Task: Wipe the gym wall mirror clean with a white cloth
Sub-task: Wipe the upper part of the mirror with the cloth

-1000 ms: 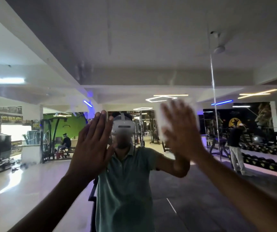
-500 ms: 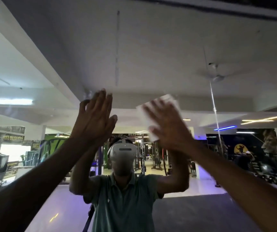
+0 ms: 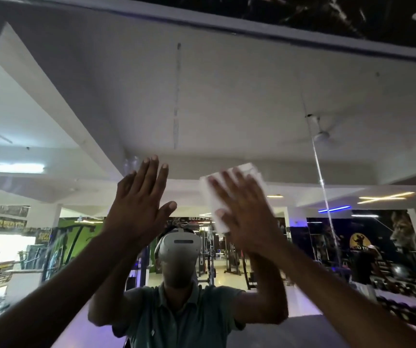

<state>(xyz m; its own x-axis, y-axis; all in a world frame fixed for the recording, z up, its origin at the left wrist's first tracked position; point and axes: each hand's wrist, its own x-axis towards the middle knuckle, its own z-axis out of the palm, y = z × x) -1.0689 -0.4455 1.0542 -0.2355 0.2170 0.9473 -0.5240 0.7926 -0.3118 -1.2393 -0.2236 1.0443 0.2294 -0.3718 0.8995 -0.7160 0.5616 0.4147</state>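
The wall mirror (image 3: 214,101) fills the view and reflects the gym and a person in a green shirt with a white headset. My right hand (image 3: 245,217) presses a folded white cloth (image 3: 248,172) flat against the glass with straight fingers. The cloth shows above and left of the fingers; the rest is hidden behind the palm. My left hand (image 3: 139,207) lies flat on the mirror to the left, fingers straight and pointing up, holding nothing.
The mirror's top edge (image 3: 227,23) runs as a white strip under a dark marbled wall band. A vertical seam (image 3: 325,197) between mirror panels stands right of my right hand. Reflected gym machines, a dumbbell rack and a second person appear low down.
Both hands have slid upward on the glass, the right one carrying the cloth up with it. The view has tilted up, bringing the mirror's top edge into sight.
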